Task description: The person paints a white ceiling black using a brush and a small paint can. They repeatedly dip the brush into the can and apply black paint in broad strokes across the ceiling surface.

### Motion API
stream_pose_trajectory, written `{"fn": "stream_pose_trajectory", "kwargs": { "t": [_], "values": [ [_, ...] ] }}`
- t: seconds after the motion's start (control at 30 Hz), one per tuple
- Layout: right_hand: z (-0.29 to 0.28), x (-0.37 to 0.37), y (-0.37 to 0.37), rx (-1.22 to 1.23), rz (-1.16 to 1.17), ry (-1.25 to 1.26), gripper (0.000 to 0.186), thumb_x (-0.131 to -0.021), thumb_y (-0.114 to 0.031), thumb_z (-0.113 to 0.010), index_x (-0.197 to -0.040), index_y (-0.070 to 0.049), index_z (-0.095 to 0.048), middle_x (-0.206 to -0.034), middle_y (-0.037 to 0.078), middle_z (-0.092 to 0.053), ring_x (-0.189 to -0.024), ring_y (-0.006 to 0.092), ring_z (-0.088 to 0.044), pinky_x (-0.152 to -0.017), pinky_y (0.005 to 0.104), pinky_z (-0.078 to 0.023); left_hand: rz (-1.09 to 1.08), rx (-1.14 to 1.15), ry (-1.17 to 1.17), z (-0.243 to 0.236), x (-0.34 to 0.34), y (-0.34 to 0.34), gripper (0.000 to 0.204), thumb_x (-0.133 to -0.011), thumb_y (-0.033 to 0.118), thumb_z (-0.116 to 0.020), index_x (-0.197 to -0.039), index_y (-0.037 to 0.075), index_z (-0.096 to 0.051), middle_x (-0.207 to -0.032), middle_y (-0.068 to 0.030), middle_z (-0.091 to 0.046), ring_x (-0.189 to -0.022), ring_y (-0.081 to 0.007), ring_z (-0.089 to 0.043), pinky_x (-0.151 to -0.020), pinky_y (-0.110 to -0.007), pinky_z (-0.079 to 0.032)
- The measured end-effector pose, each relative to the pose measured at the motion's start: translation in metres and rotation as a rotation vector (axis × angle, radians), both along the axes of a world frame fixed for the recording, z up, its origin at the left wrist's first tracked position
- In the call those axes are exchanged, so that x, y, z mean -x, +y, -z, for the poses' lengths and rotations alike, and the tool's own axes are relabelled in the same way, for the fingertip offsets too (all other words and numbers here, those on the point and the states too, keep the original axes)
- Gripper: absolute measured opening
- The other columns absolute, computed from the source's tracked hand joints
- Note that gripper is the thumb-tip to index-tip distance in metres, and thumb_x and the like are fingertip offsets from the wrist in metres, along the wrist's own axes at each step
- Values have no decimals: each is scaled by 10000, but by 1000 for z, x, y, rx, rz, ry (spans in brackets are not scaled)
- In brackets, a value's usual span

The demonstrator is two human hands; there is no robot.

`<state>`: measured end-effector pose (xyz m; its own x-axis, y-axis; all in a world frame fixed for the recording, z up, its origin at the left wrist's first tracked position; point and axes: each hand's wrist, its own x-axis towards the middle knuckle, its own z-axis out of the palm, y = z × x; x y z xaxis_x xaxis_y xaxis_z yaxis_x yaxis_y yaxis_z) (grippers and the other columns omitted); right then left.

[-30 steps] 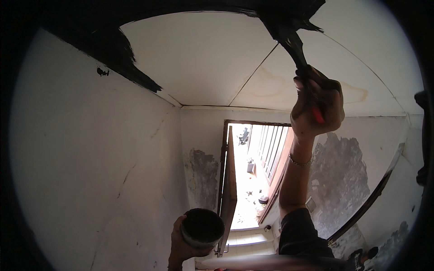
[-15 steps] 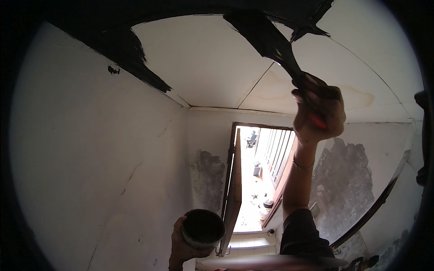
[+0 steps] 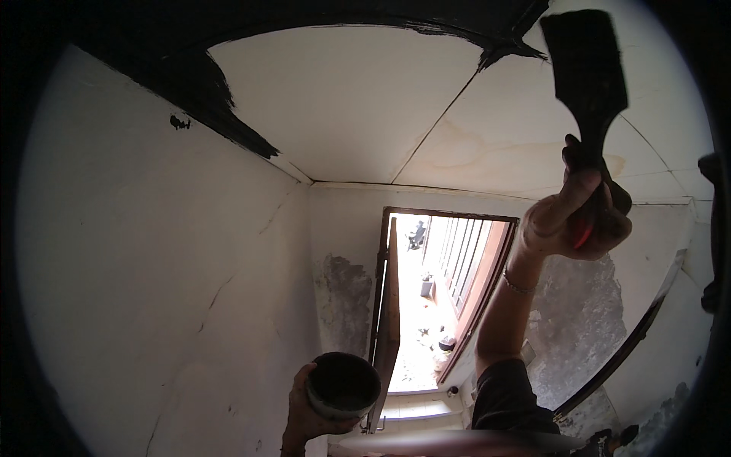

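At 2 o'clock, before the pale ceiling (image 3: 335, 99), I see the flat brush (image 3: 588, 72) upright, its wide dark head toward 12 o'clock; contact with the ceiling cannot be confirmed. The right hand (image 3: 590, 209), at 3 o'clock, is closed around the handle, with a red part (image 3: 583, 231) showing within the grip. The left hand (image 3: 304, 410), at 6 o'clock, is curled around the side of a round container (image 3: 329, 410); its inside is dark, and I cannot tell how full it is.

Handling: the brush should be light, with a stiff handle and a springier bristle end. Grip at the handle or narrow neck; avoid the blackened head, probably wet and slippery. The container is likely rigid, and heavier if loaded. Support its side and base; keep the mouth level, since tilting could spill it.

Change against half a second ago: the brush head then lay between 12 and 1 o'clock, slanting toward 11 o'clock and overlapping the edge of the black coating (image 3: 343, 15). It has since swung clockwise; the right hand has shifted toward 3 o'clock. The left hand and container keep practically the same position.
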<state>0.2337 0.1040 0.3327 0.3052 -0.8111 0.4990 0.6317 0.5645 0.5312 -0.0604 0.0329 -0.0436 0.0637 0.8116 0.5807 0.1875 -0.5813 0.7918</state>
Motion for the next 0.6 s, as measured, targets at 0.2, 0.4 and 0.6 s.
{"fn": "stream_pose_trajectory", "kwargs": {
  "t": [0.2, 0.4, 0.6],
  "values": [
    [-17, 14, 13, -80, 457, 147, 298, -935, -54, -716, -784, -4, -464, -659, 86, -609, -544, 135, -627, -468, 235, -496, 67, -26, -72, 8, -3, 3, 1333, -444, 328, -1044, -1492, 110, -251, -1395, -177, -548, -1292, -335, -573, -1105, -472, -467],
    [23, 31, 34, 232, 522, 144, 285, -871, 3, -751, -757, -19, -490, -753, 177, -683, -622, 190, -683, -448, 226, -525, 117, -35, -104, 14, 2, 8, 1378, -449, 203, -1052, -1527, 179, -194, -1444, -149, -504, -1326, -308, -545, -1131, -459, -450],
    [1, 18, 16, 40, 537, 183, 304, -900, -43, -738, -750, -35, -474, -696, 126, -672, -584, 186, -636, -437, 226, -464, 159, -7, -124, 12, 5, 7, 1360, -468, 180, -1044, -1528, 206, -193, -1440, -136, -507, -1320, -306, -551, -1123, -463, -464]
  ]
}}
